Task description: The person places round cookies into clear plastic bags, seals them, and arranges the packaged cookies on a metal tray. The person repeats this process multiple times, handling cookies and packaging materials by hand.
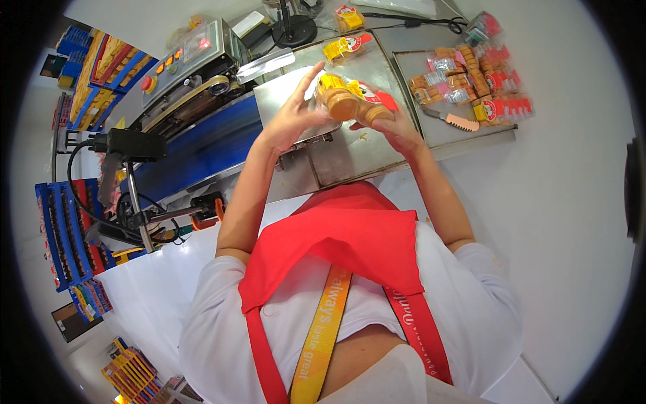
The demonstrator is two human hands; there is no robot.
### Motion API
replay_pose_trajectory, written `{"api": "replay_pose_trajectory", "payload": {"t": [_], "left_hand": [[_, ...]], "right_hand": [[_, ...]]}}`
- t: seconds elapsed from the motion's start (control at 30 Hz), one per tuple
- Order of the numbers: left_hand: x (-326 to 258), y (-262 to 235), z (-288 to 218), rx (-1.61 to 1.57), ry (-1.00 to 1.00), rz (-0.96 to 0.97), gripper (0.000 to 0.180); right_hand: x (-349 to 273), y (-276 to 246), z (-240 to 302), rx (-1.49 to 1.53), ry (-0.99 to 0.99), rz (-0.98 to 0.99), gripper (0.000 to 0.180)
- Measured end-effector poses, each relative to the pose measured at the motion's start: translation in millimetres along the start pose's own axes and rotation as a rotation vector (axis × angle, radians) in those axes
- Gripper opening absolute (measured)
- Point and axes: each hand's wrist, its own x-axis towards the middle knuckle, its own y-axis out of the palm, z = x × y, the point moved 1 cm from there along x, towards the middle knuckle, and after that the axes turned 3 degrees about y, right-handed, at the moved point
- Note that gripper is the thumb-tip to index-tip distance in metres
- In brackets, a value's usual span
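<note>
Red apron and white shirt fill the bottom of my view, with an orange strap running down the middle. Up past them, both my hands are on a clear bag of brown biscuits point(350, 101) held in the air over the steel table point(350, 158). My left hand point(291, 114) pinches the bag's open top, fingers stretched long; my right hand point(397, 131) cups it from below and holds its weight. The film looks thin and slick, so I judge a loose pinch could let the bag slide and tip the round stack out onto the steel. Just left of me sits the sealing machine point(195, 74), boxy grey metal with a blue belt; a crooked mouth there could give a wrinkled seal. Off to my right, a tray point(464, 131) holds finished packs point(471, 84), glossy with red and yellow labels, and a small toothed scraper point(452, 120).
</note>
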Motion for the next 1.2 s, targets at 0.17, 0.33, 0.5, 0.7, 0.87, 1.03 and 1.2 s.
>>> {"api": "replay_pose_trajectory", "payload": {"t": [0.17, 0.33, 0.5, 0.7, 0.87, 1.03, 1.2], "left_hand": [[26.7, 11.9, 14.4, -0.326, -0.229, -0.283, 0.045], [54.1, 7.3, 20.6, -0.196, -0.2, -0.35, 0.031], [44.1, -16.1, 14.2, 0.093, 0.028, -0.462, 0.037], [14.7, 4.3, 10.1, 0.152, 0.225, -0.474, 0.042], [2.2, 21.2, 14.4, 0.3, 0.426, -0.506, 0.033], [-11.0, 25.1, 16.6, 0.406, 0.498, -0.533, 0.029], [-9.1, 36.1, 23.3, 0.412, 0.542, -0.546, 0.034]], "right_hand": [[8.7, -14.8, 20.6, -0.804, -0.331, -0.015, 0.081], [6.7, -39.7, 34.5, -0.66, -0.327, -0.006, 0.081], [5.8, -106.1, -11.4, -0.397, -0.131, -0.076, 0.084], [-2.8, -145.1, -71.7, -1.478, -0.283, -0.158, 0.088], [-9.1, -151.4, -71.1, -1.582, -0.191, -0.179, 0.094], [-10.4, -111.9, -8.8, -1.504, -0.28, -0.225, 0.069], [-1.7, -27.0, 44.4, -0.832, -0.269, -0.068, 0.02]]}}
